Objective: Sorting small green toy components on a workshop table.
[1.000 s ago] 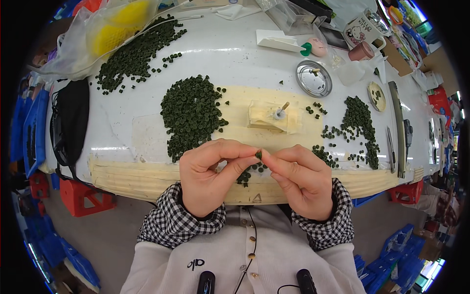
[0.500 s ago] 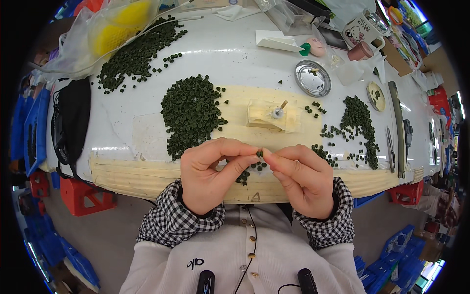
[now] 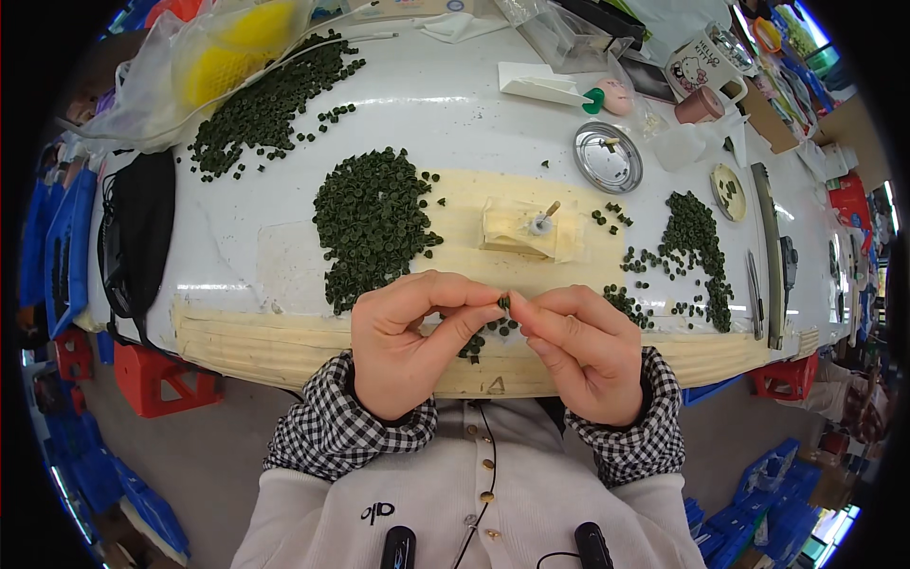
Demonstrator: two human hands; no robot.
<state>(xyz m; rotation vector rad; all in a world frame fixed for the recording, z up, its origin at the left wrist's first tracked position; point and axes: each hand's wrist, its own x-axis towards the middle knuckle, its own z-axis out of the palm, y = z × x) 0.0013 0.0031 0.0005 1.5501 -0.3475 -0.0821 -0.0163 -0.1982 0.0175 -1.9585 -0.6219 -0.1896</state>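
Both my hands meet above the table's taped front edge. My left hand (image 3: 408, 343) is closed, pinching a small dark green cap-like part (image 3: 503, 302) between thumb and forefinger. The fingertips of my right hand (image 3: 590, 353) press on the same part from the other side, partly covering it. Just below lie a few loose green parts (image 3: 471, 347). A large heap of such parts (image 3: 368, 226) spreads beyond my left hand. Past my fingers stands a tape-wrapped block (image 3: 521, 228) with a small peg (image 3: 550, 211) sticking up from it.
More green parts (image 3: 692, 232) lie at the right, and another heap (image 3: 270, 109) at the far left. A round metal lid (image 3: 608, 157) and a small dish (image 3: 728, 192) hold a few bits. Tweezers (image 3: 755, 294) and a long bar (image 3: 769, 256) lie at the right. A black bag (image 3: 138, 237) sits left.
My hands stay almost in place, still pinching the small green part. The view shifts very slightly; nothing else has visibly moved.
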